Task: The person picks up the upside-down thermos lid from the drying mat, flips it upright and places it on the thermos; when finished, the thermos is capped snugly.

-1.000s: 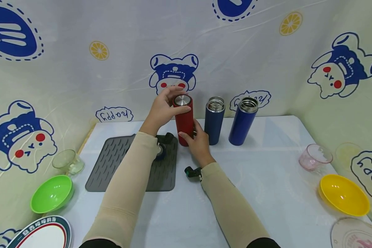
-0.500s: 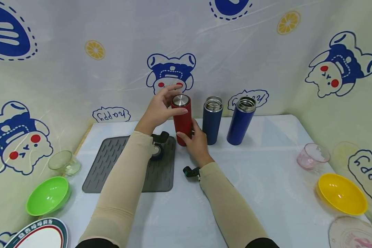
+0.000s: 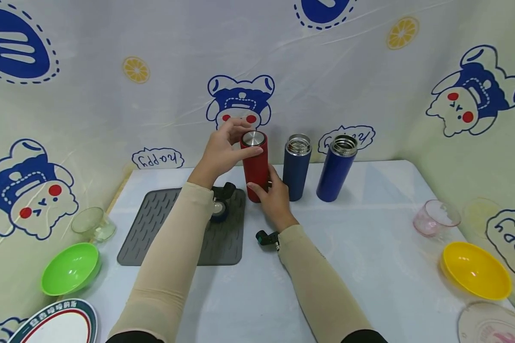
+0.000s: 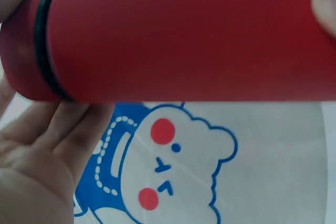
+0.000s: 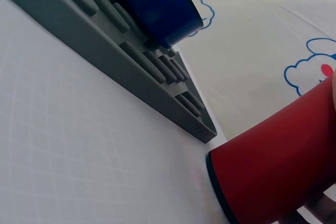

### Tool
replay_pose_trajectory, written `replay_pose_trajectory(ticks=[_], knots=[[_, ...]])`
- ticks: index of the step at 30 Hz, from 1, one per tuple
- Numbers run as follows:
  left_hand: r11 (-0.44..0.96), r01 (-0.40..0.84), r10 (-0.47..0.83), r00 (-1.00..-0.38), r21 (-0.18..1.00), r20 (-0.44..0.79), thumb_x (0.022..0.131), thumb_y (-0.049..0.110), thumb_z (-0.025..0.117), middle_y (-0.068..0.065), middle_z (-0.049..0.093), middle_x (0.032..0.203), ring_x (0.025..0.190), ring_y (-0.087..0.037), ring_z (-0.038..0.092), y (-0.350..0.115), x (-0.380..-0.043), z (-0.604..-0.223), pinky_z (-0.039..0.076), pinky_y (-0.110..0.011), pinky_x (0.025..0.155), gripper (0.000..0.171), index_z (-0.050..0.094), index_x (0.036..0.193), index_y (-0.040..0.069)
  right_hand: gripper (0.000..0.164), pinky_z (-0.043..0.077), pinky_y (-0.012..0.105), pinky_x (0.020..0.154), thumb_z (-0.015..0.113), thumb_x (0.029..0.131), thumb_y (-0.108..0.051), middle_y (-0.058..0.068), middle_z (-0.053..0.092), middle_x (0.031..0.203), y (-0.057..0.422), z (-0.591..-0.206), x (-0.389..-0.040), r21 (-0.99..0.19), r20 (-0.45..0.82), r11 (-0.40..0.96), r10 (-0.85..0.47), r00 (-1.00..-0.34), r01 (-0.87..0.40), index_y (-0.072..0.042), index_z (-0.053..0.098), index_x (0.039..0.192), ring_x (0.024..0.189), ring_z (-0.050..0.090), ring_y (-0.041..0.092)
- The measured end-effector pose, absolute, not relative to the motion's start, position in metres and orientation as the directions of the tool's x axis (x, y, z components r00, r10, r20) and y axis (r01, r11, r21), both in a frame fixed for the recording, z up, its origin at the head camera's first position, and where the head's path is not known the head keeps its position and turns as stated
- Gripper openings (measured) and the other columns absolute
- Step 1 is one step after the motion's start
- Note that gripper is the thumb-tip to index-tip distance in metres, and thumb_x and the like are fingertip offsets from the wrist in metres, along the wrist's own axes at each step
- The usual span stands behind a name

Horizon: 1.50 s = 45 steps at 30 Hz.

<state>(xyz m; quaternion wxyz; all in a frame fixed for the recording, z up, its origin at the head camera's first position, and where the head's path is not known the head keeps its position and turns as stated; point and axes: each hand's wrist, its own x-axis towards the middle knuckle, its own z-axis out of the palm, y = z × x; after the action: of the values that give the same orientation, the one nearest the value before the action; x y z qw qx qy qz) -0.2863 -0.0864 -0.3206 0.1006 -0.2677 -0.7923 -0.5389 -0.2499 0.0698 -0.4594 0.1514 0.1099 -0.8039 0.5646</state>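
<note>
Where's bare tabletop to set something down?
Widest: right of the right sleeve, bordered by the pink glass and yellow bowl. Narrower: between the gray ridged mat and that sleeve. Crowded: around the red thermos, hemmed by left hand, right hand, mat and navy thermos.

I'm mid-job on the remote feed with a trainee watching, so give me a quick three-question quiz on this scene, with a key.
1. Count: how many bottles show an open mouth?
2. True or false: the yellow bowl and the pink cup are both on the right side of the table.
3. Fill in: the ___ grip is higher on the red bottle.

Key:
1. Two: the dark blue bottle and the brighter blue bottle.
2. True.
3. Left: the left grip is near the top, the right grip lower down.
</note>
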Motion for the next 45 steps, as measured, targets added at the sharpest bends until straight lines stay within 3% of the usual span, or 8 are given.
replay_pose_trajectory(ticks=[6, 11, 16, 25, 34, 45], knots=[[0.241, 0.522, 0.407, -0.82, 0.818, 0.402, 0.082, 0.023, 0.075, 0.001, 0.062, 0.112, 0.1, -0.016, 0.058, -0.091, -0.282, -0.318, 0.047, -0.035, 0.087, 0.043, 0.054, 0.12, 0.018, 0.074, 0.046, 0.031, 0.088, 0.067, 0.082, -0.047, -0.006, 0.053, 0.129, 0.069, -0.461, -0.248, -0.867, 0.364, 0.361, -0.011, -0.931, -0.344, -0.029, 0.032, 0.145, 0.11, 0.052, 0.009], [0.162, 0.492, 0.425, -0.817, 0.855, 0.39, 0.085, 0.013, 0.071, -0.007, 0.06, 0.118, 0.101, -0.022, 0.059, -0.09, -0.27, -0.311, 0.048, -0.037, 0.087, 0.047, 0.05, 0.127, 0.011, 0.073, 0.046, 0.029, 0.087, 0.067, 0.083, -0.045, -0.006, 0.053, 0.129, 0.068, -0.461, -0.247, -0.866, 0.363, 0.368, -0.005, -0.932, -0.339, -0.027, 0.033, 0.144, 0.109, 0.052, 0.007], [0.153, 0.472, 0.421, -0.826, 0.868, 0.375, 0.086, 0.016, 0.07, -0.005, 0.058, 0.122, 0.105, -0.021, 0.057, -0.088, -0.266, -0.31, 0.048, -0.037, 0.086, 0.05, 0.049, 0.131, 0.01, 0.072, 0.046, 0.03, 0.088, 0.065, 0.084, -0.047, -0.005, 0.053, 0.129, 0.068, -0.458, -0.246, -0.86, 0.346, 0.397, -0.007, -0.938, -0.32, -0.027, 0.031, 0.144, 0.11, 0.052, 0.009], [0.238, 0.5, 0.39, -0.834, 0.832, 0.39, 0.087, 0.02, 0.069, 0.001, 0.053, 0.131, 0.115, -0.019, 0.051, -0.094, -0.258, -0.309, 0.042, -0.04, 0.094, 0.054, 0.045, 0.136, 0.021, 0.073, 0.047, 0.031, 0.086, 0.065, 0.085, -0.046, -0.003, 0.051, 0.13, 0.068, -0.458, -0.245, -0.856, 0.362, 0.398, 0.007, -0.932, -0.33, -0.024, 0.029, 0.145, 0.111, 0.053, 0.01], [0.245, 0.536, 0.347, -0.826, 0.808, 0.444, 0.088, 0.014, 0.067, -0.007, 0.052, 0.131, 0.122, -0.03, 0.045, -0.128, -0.246, -0.312, 0.035, -0.047, 0.1, 0.053, 0.045, 0.136, 0.012, 0.073, 0.048, 0.031, 0.086, 0.065, 0.084, -0.046, -0.005, 0.051, 0.13, 0.069, -0.459, -0.247, -0.858, 0.397, 0.361, 0.014, -0.918, -0.366, -0.026, 0.029, 0.145, 0.111, 0.053, 0.013], [0.47, 0.4, 0.191, -0.916, 0.787, 0.352, 0.089, 0.019, 0.066, -0.013, 0.043, 0.138, 0.125, -0.029, 0.04, -0.198, -0.218, -0.34, 0.033, -0.045, 0.101, 0.057, 0.042, 0.138, 0.006, 0.072, 0.047, 0.03, 0.087, 0.065, 0.085, -0.045, -0.005, 0.05, 0.13, 0.067, -0.458, -0.245, -0.874, 0.36, 0.359, 0.021, -0.933, -0.329, -0.025, 0.03, 0.145, 0.112, 0.052, 0.011]])
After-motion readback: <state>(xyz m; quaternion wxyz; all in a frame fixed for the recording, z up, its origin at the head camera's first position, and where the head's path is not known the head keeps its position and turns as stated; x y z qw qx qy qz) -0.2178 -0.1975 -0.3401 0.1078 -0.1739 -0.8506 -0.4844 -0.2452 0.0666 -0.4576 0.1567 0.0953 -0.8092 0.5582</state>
